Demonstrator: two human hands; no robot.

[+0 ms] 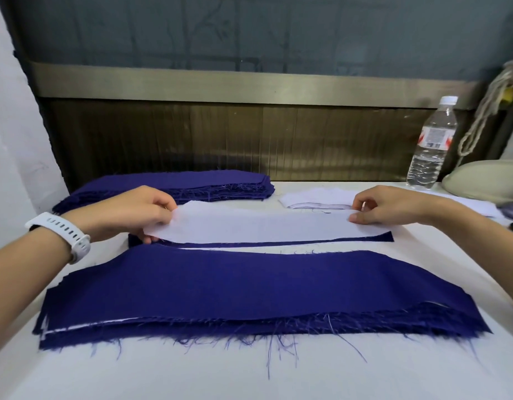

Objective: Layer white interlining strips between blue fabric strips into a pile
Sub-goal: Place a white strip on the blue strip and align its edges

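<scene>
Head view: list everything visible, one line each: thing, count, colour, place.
white strip: 1, white, centre, over a blue strip
blue strip: 1, blue, centre, mostly covered
layered pile: 1, blue with white edges showing, front
blue stack: 1, blue, back left
white stack: 1, white, back right, strip count unclear
water bottle: 1, clear with white cap, far right
cord: 1, beige, hanging far right
table: 1, white, under everything
watch: 1, white, left wrist
left hand: pinches the white strip's left end
right hand: pinches its right end
</scene>
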